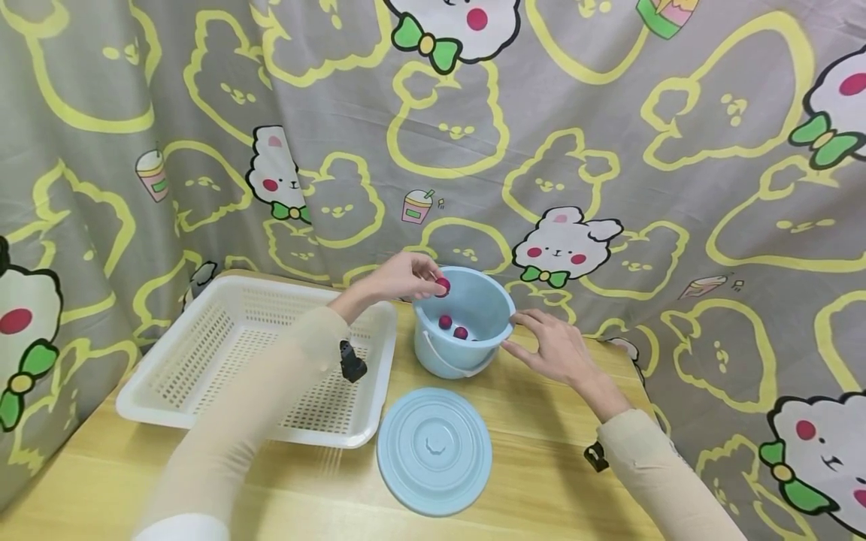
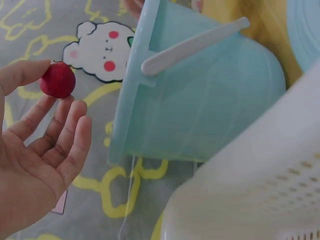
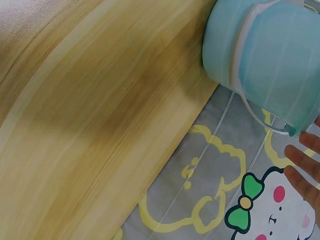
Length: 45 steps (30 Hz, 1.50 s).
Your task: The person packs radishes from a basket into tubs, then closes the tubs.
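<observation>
A small light-blue bucket (image 1: 473, 304) with a white handle stands on the wooden table (image 1: 541, 466); two red balls (image 1: 452, 327) lie inside it. My left hand (image 1: 406, 276) pinches a third red ball (image 1: 443, 285) at its fingertips over the bucket's left rim; the left wrist view shows that red ball (image 2: 58, 80) between thumb and fingers beside the bucket (image 2: 200, 100). With straight fingers, my right hand (image 1: 551, 346) touches the bucket's right rim. The right wrist view shows the bucket (image 3: 265, 65) and only the fingertips (image 3: 305, 165) of the right hand.
A white perforated basket (image 1: 203, 376) sits left of the bucket, under my left forearm. The bucket's round blue lid (image 1: 434, 451) lies flat on the table in front. A patterned cartoon curtain (image 1: 609, 150) hangs close behind and around the table.
</observation>
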{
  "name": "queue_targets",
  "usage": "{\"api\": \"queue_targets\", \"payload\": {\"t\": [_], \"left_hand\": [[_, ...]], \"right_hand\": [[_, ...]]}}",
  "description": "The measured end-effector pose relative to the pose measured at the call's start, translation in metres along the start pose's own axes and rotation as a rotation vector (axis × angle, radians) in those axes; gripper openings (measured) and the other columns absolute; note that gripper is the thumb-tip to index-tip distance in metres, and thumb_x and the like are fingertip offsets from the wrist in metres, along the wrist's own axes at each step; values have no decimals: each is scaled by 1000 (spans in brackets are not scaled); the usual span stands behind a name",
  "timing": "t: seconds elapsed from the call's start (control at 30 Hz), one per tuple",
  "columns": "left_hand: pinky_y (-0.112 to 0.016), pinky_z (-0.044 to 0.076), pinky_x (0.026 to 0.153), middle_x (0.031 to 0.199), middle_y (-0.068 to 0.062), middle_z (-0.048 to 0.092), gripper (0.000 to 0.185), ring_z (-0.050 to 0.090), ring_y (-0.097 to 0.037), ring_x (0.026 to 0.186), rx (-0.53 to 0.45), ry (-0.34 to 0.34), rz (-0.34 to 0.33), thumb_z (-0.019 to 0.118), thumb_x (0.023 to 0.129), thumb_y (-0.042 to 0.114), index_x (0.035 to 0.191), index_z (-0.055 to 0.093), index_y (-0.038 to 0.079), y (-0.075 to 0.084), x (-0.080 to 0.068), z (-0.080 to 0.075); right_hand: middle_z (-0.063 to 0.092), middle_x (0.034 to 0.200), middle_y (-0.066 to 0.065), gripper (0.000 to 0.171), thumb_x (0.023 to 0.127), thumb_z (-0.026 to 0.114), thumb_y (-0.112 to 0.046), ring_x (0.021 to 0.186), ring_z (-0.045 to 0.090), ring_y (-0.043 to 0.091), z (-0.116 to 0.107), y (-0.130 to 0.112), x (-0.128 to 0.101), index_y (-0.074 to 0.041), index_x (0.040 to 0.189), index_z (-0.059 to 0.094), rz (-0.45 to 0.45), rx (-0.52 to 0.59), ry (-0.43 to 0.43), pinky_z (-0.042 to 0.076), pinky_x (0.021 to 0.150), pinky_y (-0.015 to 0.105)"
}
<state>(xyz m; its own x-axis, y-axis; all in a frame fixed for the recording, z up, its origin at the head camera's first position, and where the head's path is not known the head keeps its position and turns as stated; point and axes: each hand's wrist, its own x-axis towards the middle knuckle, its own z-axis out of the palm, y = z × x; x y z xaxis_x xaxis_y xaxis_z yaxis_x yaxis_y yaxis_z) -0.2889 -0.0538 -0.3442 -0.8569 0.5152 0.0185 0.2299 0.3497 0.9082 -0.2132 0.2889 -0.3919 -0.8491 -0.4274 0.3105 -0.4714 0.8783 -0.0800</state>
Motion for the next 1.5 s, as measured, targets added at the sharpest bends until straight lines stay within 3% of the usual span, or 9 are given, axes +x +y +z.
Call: {"api": "queue_targets", "payload": {"t": [0.13, 0.27, 0.43, 0.67, 1.23, 1.5], "left_hand": [[-38, 63, 82, 96, -6, 74, 25, 73, -30, 92, 8, -21, 29, 79, 94, 22, 114, 74, 8, 3, 9, 8], [-39, 64, 83, 96, -6, 74, 25, 72, -35, 96, 28, -49, 60, 79, 94, 21, 114, 74, 7, 3, 16, 16], [-45, 64, 87, 94, -6, 76, 23, 74, -30, 90, 28, -64, 54, 79, 94, 20, 111, 74, 6, 0, 25, 24], [-26, 60, 73, 97, -7, 77, 23, 70, -13, 77, 62, -77, 15, 79, 94, 20, 111, 74, 7, -3, 31, 35], [-23, 56, 68, 98, -8, 78, 25, 68, -11, 69, 156, -96, 2, 81, 91, 23, 109, 74, 7, -5, 39, 53], [-22, 53, 70, 99, -7, 78, 22, 69, -12, 74, 169, -82, 5, 79, 94, 27, 109, 75, 11, -4, 38, 54]], "right_hand": [[72, 137, 10, 58, 94, 72, -59, 120, 72, 36, -1, 1, 1, -18, 134, 71, 2, 0, -2, 63, 84, 55], [72, 137, 10, 58, 94, 72, -60, 120, 72, 36, -1, 1, 1, -17, 134, 71, -2, -2, -5, 63, 85, 55], [72, 136, 10, 59, 93, 72, -60, 119, 72, 36, -2, 1, 2, -17, 134, 72, -3, -2, -1, 63, 84, 55], [72, 136, 10, 58, 94, 71, -59, 119, 72, 36, -1, 0, 2, -17, 134, 71, -5, -4, -4, 63, 83, 54], [70, 139, 10, 59, 95, 70, -59, 122, 71, 37, 0, 2, 0, -17, 137, 70, 2, 1, -21, 63, 86, 56], [71, 138, 9, 59, 95, 71, -60, 120, 72, 36, 1, 1, 1, -18, 136, 70, 2, -3, -16, 64, 81, 54]]}}
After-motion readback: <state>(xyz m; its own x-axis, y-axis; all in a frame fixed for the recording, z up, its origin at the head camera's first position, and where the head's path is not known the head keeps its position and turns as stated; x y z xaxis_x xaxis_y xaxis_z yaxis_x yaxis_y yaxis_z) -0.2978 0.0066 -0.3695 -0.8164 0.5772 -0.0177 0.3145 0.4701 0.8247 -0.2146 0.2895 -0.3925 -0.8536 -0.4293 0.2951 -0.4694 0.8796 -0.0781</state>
